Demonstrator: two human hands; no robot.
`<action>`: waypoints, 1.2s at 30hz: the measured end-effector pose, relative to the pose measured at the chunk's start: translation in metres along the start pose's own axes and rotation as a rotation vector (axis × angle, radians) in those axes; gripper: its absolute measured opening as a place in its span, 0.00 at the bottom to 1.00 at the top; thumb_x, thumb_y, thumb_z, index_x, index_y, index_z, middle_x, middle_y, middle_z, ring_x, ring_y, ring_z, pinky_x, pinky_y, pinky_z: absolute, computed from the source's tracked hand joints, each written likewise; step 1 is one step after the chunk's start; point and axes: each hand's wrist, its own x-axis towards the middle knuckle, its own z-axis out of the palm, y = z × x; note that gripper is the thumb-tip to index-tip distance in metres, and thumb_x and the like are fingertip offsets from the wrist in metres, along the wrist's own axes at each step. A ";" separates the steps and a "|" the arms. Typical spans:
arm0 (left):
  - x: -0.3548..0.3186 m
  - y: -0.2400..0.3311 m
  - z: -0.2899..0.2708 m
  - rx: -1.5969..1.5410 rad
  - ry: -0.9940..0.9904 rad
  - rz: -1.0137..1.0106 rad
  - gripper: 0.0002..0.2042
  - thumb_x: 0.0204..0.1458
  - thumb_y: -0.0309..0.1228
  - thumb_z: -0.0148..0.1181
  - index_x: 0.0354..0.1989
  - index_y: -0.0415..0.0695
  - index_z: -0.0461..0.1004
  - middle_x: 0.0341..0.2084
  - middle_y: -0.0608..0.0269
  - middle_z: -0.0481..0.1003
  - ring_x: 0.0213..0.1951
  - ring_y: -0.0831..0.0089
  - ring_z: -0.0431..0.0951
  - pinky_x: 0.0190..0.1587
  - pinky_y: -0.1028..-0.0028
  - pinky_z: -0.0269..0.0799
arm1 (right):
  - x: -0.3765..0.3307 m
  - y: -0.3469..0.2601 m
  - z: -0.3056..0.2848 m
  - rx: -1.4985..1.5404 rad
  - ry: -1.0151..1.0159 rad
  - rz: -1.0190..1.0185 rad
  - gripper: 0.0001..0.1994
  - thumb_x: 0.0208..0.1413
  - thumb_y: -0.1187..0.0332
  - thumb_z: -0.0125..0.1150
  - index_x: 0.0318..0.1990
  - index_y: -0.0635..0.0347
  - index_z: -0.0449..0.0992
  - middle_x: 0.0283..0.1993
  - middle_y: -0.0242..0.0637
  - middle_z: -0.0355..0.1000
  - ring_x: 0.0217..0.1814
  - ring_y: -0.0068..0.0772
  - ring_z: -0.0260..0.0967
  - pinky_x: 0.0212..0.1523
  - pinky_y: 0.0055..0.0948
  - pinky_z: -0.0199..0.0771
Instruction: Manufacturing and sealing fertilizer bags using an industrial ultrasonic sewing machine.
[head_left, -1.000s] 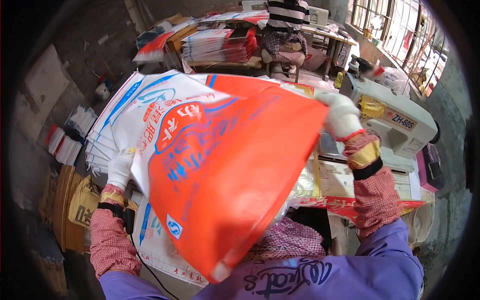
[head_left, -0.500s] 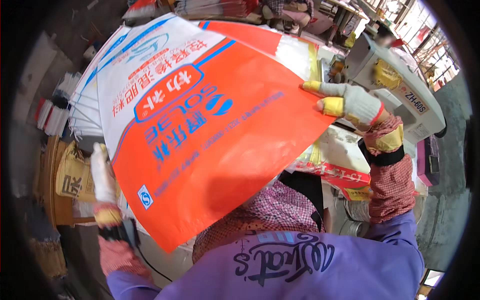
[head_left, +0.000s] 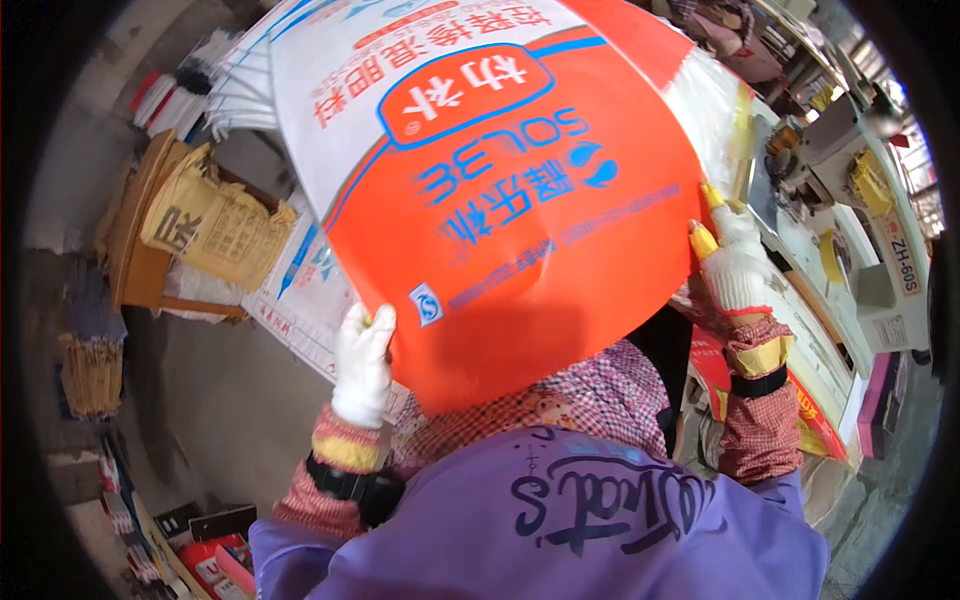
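Observation:
A large orange and white woven sack (head_left: 500,190) with blue printing fills the upper middle of the view, held flat and spread in front of me. My left hand (head_left: 362,362), in a white glove, grips its lower left edge. At the sack's right edge, my right hand (head_left: 732,262) in a white glove with yellow fingertips holds on. Both forearms wear red checked sleeves over a purple apron.
A stack of flat white sacks (head_left: 240,90) lies behind at upper left. Yellow-brown bags on a wooden pallet (head_left: 200,225) sit at left. At the right stands a white sewing machine on a bench (head_left: 860,230). Grey concrete floor (head_left: 215,400) lies at lower left.
The sack has swung up and toward me, now filling more of the view. My left hand has moved from low at the left to the sack's lower edge; my right hand has dropped lower.

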 end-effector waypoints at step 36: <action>-0.091 -0.312 -0.141 1.032 0.187 -0.402 0.08 0.49 0.34 0.49 0.34 0.44 0.69 0.28 0.43 0.72 0.36 0.48 0.73 0.35 0.59 0.68 | -0.018 -0.183 0.182 0.727 -0.360 -0.464 0.09 0.48 0.72 0.54 0.38 0.61 0.76 0.29 0.39 0.72 0.30 0.33 0.68 0.31 0.28 0.67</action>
